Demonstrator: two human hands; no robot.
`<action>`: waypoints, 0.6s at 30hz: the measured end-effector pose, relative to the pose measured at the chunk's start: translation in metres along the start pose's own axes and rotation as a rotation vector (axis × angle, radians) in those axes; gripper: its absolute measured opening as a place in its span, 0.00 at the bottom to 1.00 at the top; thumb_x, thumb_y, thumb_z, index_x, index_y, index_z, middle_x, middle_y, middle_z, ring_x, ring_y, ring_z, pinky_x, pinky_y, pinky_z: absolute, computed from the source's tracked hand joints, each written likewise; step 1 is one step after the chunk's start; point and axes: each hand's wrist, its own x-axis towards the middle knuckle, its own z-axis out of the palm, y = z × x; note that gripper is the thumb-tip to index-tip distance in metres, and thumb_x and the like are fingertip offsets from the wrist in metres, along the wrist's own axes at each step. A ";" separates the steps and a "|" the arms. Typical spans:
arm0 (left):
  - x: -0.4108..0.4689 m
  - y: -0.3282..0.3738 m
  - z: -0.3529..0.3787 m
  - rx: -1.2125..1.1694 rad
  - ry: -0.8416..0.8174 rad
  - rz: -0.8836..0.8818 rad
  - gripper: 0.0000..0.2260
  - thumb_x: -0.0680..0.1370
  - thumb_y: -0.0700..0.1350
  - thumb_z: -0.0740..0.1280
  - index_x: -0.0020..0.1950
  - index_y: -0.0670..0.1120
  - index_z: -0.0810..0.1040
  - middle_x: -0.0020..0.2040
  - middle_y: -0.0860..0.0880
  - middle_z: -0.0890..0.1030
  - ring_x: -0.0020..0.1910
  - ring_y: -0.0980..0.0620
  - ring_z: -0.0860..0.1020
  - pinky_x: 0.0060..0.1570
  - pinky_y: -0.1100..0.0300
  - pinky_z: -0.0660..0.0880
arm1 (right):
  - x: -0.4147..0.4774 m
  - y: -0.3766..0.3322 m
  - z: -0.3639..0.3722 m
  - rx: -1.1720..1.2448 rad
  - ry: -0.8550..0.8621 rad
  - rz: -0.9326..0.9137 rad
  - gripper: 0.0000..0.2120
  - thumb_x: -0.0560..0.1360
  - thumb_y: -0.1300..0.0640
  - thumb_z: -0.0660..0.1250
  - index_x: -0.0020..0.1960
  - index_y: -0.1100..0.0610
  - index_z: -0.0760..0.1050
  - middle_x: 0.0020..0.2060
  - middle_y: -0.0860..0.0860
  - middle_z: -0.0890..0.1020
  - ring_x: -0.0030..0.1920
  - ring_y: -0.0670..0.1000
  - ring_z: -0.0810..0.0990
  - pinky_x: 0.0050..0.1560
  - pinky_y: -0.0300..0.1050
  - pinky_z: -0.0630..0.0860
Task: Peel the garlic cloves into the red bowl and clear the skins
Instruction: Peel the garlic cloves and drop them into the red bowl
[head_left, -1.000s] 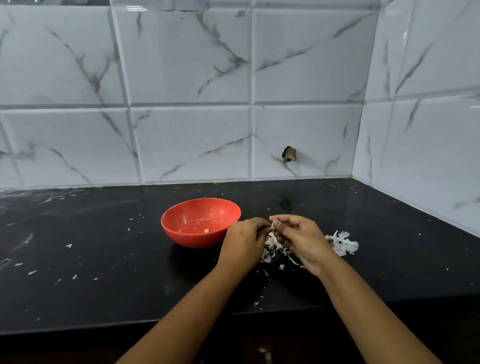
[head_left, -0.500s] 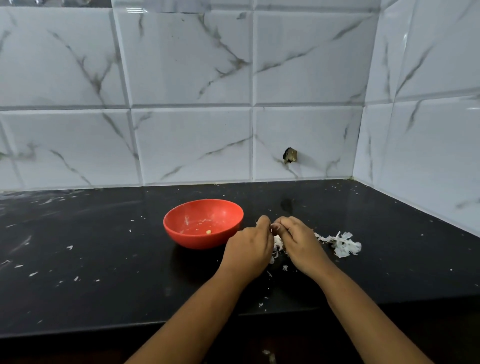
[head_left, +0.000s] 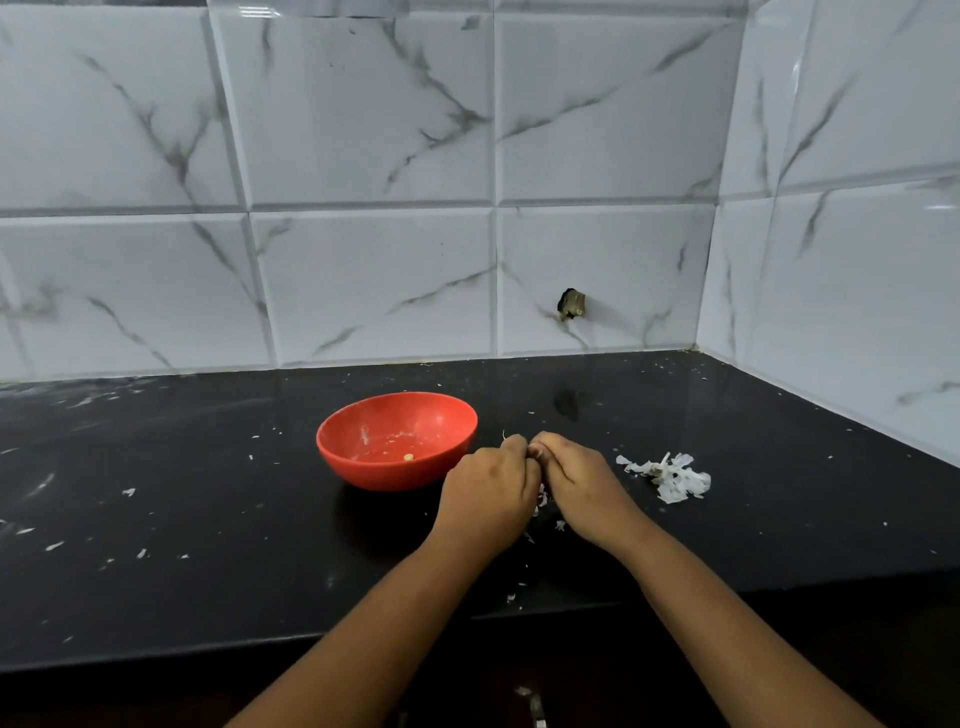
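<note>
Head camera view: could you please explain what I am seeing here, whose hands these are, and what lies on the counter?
There is no machine here: a person works bare-handed, and the single picture comes from a camera worn on their head, looking forward and down. The left hand and right hand meet fingertip to fingertip, fingers curled, apparently pinching a clove that the fingers hide. On the black counter stands a red bowl, just left of the hands, with one small pale piece and some smears inside. A pile of white skins lies to the right of the hands, and small flakes are scattered across the counter.
</note>
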 end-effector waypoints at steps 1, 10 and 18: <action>0.000 0.000 0.000 -0.003 0.006 0.003 0.21 0.74 0.53 0.44 0.49 0.45 0.72 0.40 0.44 0.80 0.40 0.43 0.78 0.34 0.56 0.62 | 0.000 0.000 0.000 0.001 -0.007 0.010 0.11 0.82 0.59 0.57 0.41 0.56 0.71 0.33 0.49 0.74 0.33 0.44 0.69 0.36 0.34 0.66; 0.000 0.002 -0.001 -0.156 0.023 -0.052 0.09 0.79 0.48 0.52 0.40 0.48 0.65 0.32 0.46 0.73 0.36 0.40 0.74 0.35 0.50 0.68 | 0.000 -0.004 -0.003 0.354 -0.021 0.245 0.15 0.83 0.54 0.55 0.41 0.54 0.74 0.28 0.44 0.72 0.28 0.42 0.67 0.30 0.34 0.66; 0.000 -0.005 -0.001 -0.433 0.108 -0.039 0.12 0.77 0.54 0.55 0.42 0.48 0.71 0.30 0.49 0.74 0.31 0.49 0.73 0.35 0.51 0.71 | 0.000 -0.007 -0.005 0.397 -0.021 0.294 0.14 0.83 0.53 0.53 0.44 0.56 0.72 0.29 0.46 0.68 0.28 0.43 0.67 0.28 0.32 0.65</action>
